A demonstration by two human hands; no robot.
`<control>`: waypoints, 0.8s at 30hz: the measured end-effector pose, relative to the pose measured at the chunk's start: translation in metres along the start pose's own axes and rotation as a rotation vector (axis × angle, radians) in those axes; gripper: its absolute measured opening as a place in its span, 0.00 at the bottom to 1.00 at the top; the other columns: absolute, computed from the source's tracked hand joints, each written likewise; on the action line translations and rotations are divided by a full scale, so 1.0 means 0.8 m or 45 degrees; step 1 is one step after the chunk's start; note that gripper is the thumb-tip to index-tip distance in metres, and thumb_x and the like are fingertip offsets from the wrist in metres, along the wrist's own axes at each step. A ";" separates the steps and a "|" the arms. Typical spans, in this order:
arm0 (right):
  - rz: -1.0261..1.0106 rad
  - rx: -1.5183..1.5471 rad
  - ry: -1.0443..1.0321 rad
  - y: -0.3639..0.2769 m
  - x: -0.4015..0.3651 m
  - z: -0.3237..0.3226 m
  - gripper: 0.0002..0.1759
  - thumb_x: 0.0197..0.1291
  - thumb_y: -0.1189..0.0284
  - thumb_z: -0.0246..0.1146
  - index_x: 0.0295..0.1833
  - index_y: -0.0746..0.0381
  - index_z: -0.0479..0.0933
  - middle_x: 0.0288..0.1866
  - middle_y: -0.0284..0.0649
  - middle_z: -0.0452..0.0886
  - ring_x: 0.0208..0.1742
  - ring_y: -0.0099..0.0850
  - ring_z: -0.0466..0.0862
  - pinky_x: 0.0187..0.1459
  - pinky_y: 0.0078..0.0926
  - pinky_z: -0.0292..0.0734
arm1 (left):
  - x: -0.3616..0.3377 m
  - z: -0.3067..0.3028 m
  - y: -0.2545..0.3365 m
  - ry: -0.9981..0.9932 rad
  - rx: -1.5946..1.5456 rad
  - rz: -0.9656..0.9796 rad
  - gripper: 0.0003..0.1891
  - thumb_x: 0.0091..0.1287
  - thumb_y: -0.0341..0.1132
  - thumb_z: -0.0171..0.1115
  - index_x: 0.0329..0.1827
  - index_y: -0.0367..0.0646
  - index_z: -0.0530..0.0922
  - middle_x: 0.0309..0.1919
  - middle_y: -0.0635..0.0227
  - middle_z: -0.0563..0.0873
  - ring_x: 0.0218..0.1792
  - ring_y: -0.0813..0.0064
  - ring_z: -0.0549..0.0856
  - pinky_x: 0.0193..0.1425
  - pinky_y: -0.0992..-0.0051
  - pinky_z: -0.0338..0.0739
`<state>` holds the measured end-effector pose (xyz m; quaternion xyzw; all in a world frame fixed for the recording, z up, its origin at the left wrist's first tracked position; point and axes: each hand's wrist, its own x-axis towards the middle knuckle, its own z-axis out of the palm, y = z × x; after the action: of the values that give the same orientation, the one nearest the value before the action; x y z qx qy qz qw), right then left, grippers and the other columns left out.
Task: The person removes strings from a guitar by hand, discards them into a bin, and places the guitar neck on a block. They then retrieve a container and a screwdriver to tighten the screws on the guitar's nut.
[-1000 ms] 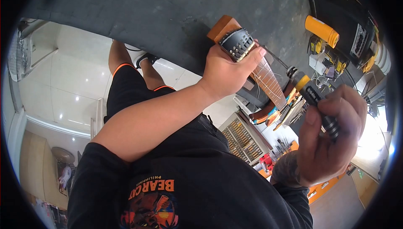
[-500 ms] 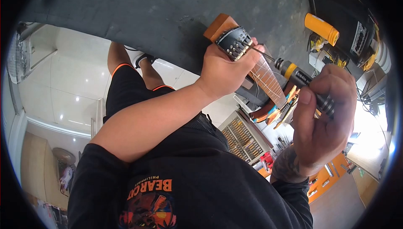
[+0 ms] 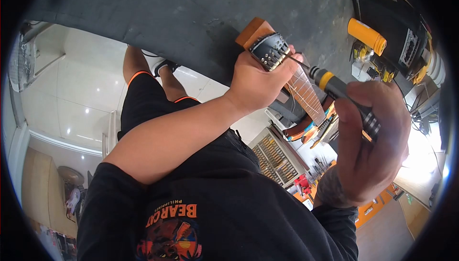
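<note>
My left hand point(image 3: 256, 81) is wrapped around the head end of a guitar neck point(image 3: 306, 93), just below a black metal headpiece point(image 3: 270, 50) with several small screws. A wooden block point(image 3: 256, 31) lies under that end. Fingers of my right hand point(image 3: 375, 141) close around the grey, yellow-banded handle of a screwdriver point(image 3: 330, 81), slightly blurred. Its thin shaft reaches to the headpiece's edge, beside my left thumb; whether the tip sits in a screw is too small to tell. The colourful guitar body point(image 3: 315, 129) is partly hidden behind my right hand.
The guitar's head end is over a dark mat-covered bench point(image 3: 167, 12). A yellow cylinder point(image 3: 367, 36) and a black case point(image 3: 397, 26) stand at the right. A rack of small parts point(image 3: 277, 158) and a red tool point(image 3: 302, 184) are beyond my right forearm.
My right hand has shifted slightly right and down and its fingers have turned around the screwdriver handle. The headpiece and my left hand have moved a little right and down.
</note>
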<state>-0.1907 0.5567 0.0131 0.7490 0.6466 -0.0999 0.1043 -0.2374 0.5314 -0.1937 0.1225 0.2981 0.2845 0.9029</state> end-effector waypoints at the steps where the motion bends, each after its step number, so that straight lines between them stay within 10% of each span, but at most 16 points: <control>1: -0.045 0.118 0.048 0.008 0.002 0.001 0.16 0.52 0.81 0.73 0.46 0.66 0.77 0.35 0.44 0.82 0.36 0.37 0.82 0.42 0.34 0.77 | 0.000 0.000 0.000 -0.008 -0.062 -0.013 0.05 0.71 0.27 0.69 0.46 0.35 0.84 0.45 0.60 0.90 0.49 0.70 0.91 0.55 0.69 0.87; 7: -0.260 0.241 0.065 0.014 0.004 0.007 0.28 0.36 0.84 0.71 0.49 0.62 0.76 0.41 0.47 0.80 0.40 0.42 0.81 0.45 0.43 0.78 | 0.001 0.003 0.004 0.064 0.116 -0.055 0.06 0.71 0.26 0.69 0.47 0.36 0.84 0.41 0.62 0.92 0.48 0.71 0.91 0.63 0.68 0.83; 13: 0.085 0.090 0.226 0.009 -0.004 0.017 0.29 0.58 0.73 0.75 0.62 0.67 0.73 0.48 0.48 0.83 0.38 0.31 0.85 0.43 0.27 0.81 | 0.002 -0.001 -0.008 -0.022 -0.083 0.102 0.05 0.70 0.25 0.69 0.47 0.37 0.84 0.41 0.64 0.92 0.47 0.72 0.91 0.65 0.67 0.81; 16: -0.011 -0.053 0.117 0.011 0.001 0.011 0.26 0.65 0.69 0.74 0.62 0.69 0.73 0.40 0.44 0.85 0.34 0.26 0.83 0.36 0.22 0.78 | 0.002 -0.001 0.001 0.004 0.048 0.007 0.07 0.67 0.28 0.72 0.43 0.37 0.82 0.41 0.71 0.88 0.42 0.84 0.87 0.49 0.77 0.84; 24: -0.170 0.106 -0.010 0.010 0.002 -0.002 0.35 0.36 0.82 0.75 0.56 0.63 0.75 0.57 0.52 0.80 0.52 0.49 0.82 0.52 0.45 0.78 | 0.003 -0.003 -0.004 0.009 0.041 0.006 0.07 0.69 0.27 0.72 0.46 0.37 0.83 0.43 0.64 0.90 0.47 0.75 0.90 0.56 0.70 0.85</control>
<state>-0.1827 0.5574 0.0147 0.7076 0.6899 -0.1364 0.0689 -0.2357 0.5306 -0.1975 0.1367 0.3056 0.2822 0.8990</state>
